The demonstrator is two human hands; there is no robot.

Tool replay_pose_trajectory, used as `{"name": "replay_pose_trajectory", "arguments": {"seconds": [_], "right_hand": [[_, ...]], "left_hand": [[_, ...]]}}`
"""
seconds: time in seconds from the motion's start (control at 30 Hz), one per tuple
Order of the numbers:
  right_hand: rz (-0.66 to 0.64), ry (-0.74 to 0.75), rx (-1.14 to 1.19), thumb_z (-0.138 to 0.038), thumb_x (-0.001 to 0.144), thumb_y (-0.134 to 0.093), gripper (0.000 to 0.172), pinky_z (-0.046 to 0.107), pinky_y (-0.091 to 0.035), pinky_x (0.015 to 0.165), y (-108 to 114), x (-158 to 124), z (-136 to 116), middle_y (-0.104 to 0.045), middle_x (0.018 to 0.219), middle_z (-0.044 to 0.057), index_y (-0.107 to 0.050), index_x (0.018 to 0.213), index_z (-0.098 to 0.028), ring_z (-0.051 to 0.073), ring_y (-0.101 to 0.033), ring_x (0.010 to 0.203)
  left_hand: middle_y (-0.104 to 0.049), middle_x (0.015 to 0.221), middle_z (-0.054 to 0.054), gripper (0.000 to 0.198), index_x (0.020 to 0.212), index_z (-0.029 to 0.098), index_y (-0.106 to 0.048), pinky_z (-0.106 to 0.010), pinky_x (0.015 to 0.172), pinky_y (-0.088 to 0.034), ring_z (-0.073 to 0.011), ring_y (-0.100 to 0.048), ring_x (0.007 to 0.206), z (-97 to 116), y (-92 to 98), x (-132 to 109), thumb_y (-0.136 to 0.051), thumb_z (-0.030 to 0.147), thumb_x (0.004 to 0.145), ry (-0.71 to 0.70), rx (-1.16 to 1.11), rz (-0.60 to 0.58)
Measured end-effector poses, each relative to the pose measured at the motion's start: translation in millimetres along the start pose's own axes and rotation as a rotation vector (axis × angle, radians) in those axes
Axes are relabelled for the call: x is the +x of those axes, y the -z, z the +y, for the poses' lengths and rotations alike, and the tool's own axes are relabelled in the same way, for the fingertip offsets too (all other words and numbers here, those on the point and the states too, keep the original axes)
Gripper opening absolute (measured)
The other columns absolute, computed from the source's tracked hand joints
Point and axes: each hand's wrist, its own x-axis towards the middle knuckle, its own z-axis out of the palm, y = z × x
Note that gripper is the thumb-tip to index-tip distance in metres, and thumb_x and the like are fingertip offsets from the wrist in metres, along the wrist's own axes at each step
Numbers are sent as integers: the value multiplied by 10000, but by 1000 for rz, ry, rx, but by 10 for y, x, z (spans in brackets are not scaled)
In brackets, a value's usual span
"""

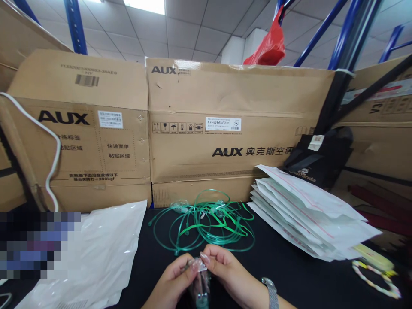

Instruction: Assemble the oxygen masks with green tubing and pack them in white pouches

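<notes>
So there's this clear plastic piece (pixel 201 289) with a greenish lower end, right at the bottom edge of the view a bit left of center, held up in front of the black table (pixel 144 262). Can't really tell what it is, fingers cover a good chunk of it. The left hand (pixel 176 279) has its top pinched between thumb and fingertips, and the right hand (pixel 225 268) is pinching the same top end from the other side, fingertips pretty much meeting. There's a silver watch (pixel 271 293) on the right wrist. Just beyond the hands is a loose tangle of green tubing (pixel 210 236) lying on the table, with some flat bright green straps and clear bits mixed in. Off to the right is a messy stack of white packets (pixel 309 214), with a beaded bracelet (pixel 376 281) near its front corner. Over on the left there's another white packet (pixel 103 253) lying flat, next to a pixelated patch. Behind it all, big AUX cardboard boxes (pixel 238 94) stand like a wall, and a black bag (pixel 317 161) sits at their right end.
</notes>
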Motion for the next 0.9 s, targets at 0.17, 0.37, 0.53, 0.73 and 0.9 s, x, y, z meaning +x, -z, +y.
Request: {"name": "replay_pose_trajectory", "arguments": {"seconds": [0.17, 0.37, 0.53, 0.73, 0.9], "right_hand": [[50, 0, 58, -404, 682, -668, 300, 233, -308, 584, 26, 22, -41, -492, 594, -35, -504, 628, -158, 100, -423, 563], [53, -1, 99, -392, 659, -691, 301, 226, -300, 582, 11, 11, -67, -498, 592, -33, -518, 622, -149, 89, -412, 557], [48, 6, 112, -385, 660, -693, 295, 228, -305, 589, 17, 14, -56, -505, 595, -29, -525, 622, -145, 92, -422, 564], [62, -7, 72, -394, 652, -696, 293, 231, -317, 600, 26, 23, -48, -512, 612, -25, -550, 643, -140, 97, -437, 573], [73, -4, -91, -413, 669, -675, 291, 228, -311, 598, 26, 25, -44, -519, 599, -30, -581, 637, -140, 99, -437, 589]], "left_hand": [[-636, 640, -29, 315, 714, 153, -632, -287, 660, -399, -160, -569, 625, 35, 10, 10, -656, 463, 661, 60, -151, 33], [-656, 622, -45, 347, 702, 136, -643, -296, 641, -425, -160, -579, 595, -6, 87, 47, -636, 482, 674, 71, -148, 9], [-646, 611, -37, 340, 705, 134, -638, -291, 620, -424, -145, -564, 569, 20, 74, 36, -634, 473, 681, 68, -133, 1], [-625, 583, -27, 333, 668, 139, -623, -282, 613, -418, -147, -561, 577, 56, 29, 13, -660, 470, 653, 70, -83, 35], [-578, 538, 0, 334, 554, 133, -588, -248, 562, -388, -121, -515, 530, 11, 43, 16, -711, 440, 598, 57, 77, 40]]}}
